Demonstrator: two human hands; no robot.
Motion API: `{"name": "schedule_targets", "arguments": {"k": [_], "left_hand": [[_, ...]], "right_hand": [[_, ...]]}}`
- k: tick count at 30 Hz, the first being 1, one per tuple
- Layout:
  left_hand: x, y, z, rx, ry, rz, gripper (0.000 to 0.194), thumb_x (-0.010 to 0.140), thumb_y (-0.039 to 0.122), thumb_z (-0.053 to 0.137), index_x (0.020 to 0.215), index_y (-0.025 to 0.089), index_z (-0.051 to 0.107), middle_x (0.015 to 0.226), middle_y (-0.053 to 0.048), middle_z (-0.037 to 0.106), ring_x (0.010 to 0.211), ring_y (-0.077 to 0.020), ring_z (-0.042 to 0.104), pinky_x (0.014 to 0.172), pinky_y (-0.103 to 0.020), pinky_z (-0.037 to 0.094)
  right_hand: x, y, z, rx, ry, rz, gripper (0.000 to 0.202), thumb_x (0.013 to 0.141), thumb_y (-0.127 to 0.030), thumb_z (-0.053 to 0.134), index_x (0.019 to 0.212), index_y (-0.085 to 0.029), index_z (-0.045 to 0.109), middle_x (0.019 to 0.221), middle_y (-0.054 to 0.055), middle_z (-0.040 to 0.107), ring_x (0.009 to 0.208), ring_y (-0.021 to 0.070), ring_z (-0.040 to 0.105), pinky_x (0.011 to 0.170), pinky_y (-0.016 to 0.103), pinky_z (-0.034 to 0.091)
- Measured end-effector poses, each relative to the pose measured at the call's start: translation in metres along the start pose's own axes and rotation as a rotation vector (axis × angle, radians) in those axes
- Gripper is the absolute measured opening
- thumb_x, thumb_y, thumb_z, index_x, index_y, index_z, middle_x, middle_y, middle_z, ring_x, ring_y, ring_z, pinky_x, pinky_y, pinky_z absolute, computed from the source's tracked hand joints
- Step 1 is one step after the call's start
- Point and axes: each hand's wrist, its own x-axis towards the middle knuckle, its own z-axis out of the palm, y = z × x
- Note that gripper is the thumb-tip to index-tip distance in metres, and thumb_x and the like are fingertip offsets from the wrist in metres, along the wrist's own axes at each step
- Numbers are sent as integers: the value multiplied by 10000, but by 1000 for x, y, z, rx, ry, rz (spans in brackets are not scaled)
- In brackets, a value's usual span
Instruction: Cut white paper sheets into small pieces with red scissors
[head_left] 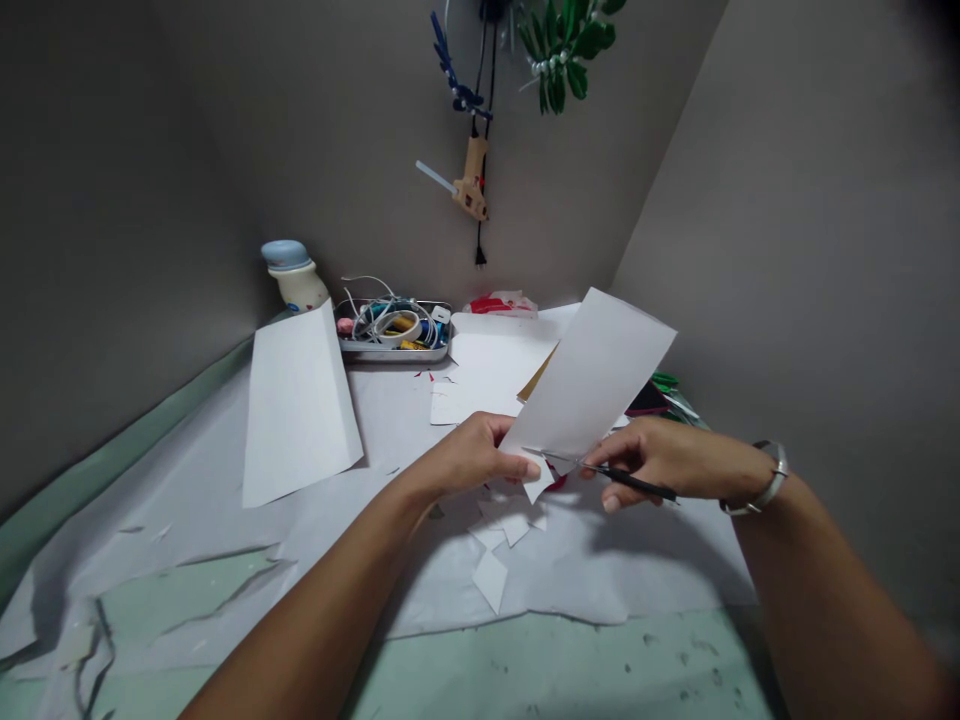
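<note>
Both forearms are bare as far as they show, the left forearm (337, 570) at 7 to 8 o'clock and the right forearm (832, 590) at 4 o'clock, each slimming toward the wrist. The right wrist wears a silvery wristband (775, 484), between 3 and 4 o'clock: narrow, rounded, shiny along its outer side, darker at its upper edge. Whether it is a watch or a bracelet cannot be told.

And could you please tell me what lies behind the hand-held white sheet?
White paper, a brown piece and a dark object peek out behind the sheet; the rest is covered.
</note>
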Motion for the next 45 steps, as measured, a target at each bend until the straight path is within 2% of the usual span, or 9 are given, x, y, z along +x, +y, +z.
{"name": "schedule_targets", "arguments": {"k": [7, 14, 21, 25, 31, 38, 42, 45], "left_hand": [[3, -3, 0, -63, -26, 33, 217, 662, 203, 670, 874, 160, 686, 777, -28, 648, 632, -119, 556, 565, -232, 413], [3, -5, -3, 12, 4, -24, 224, 663, 243, 681, 869, 154, 675, 721, -7, 619, 609, -117, 550, 536, -222, 401], [3, -5, -4, 1, -25, -20, 265, 669, 254, 677, 918, 164, 674, 763, -13, 632, 629, -124, 557, 549, -231, 407], [2, -6, -5, -10, -7, -39, 263, 658, 245, 678, 908, 163, 673, 766, -15, 638, 623, -126, 554, 558, -239, 412], [3, -3, -2, -64, -26, -42, 237, 640, 220, 700, 867, 158, 677, 720, -9, 631, 608, -116, 549, 542, -223, 404], [5, -7, -3, -88, -34, -44, 264, 636, 222, 709, 887, 156, 666, 749, -12, 632, 609, -118, 557, 553, -232, 422], [5, -11, -6, -56, -7, -54, 301, 634, 234, 708, 920, 150, 668, 739, -21, 623, 610, -126, 553, 544, -238, 423], [6, -14, -7, -53, 2, -63, 314, 634, 235, 703, 934, 146, 669, 730, -26, 618, 597, -123, 543, 531, -239, 418]], "right_hand": [[-1, -4, 0, -23, -9, 8, 475, 688, -535, 685, 1018, -195, 709, 527, -45, 495, 454, 80, 398, 439, 203, 307], [1, -7, 3, -136, 91, -22, 453, 641, -530, 712, 996, -247, 716, 689, -21, 604, 611, 121, 477, 539, 213, 342], [2, -7, 3, -103, 48, -23, 444, 657, -522, 709, 1012, -256, 710, 702, -18, 597, 598, 114, 451, 532, 217, 323], [4, -5, 4, -125, 65, -12, 442, 663, -526, 703, 1017, -261, 706, 688, -16, 591, 599, 122, 457, 530, 223, 326], [9, -6, 6, -94, 62, -67, 423, 654, -505, 714, 996, -256, 719, 720, -7, 634, 620, 136, 486, 549, 232, 350], [16, -4, 10, -40, 72, -128, 380, 665, -500, 700, 926, -224, 721, 674, -33, 580, 604, 110, 441, 551, 215, 340], [21, -1, 14, -27, 87, -104, 358, 660, -504, 701, 862, -209, 714, 614, -43, 535, 549, 95, 402, 510, 212, 305], [24, -1, 17, -42, 101, -81, 384, 650, -518, 704, 888, -216, 715, 654, -29, 575, 577, 109, 433, 524, 219, 315]]}}
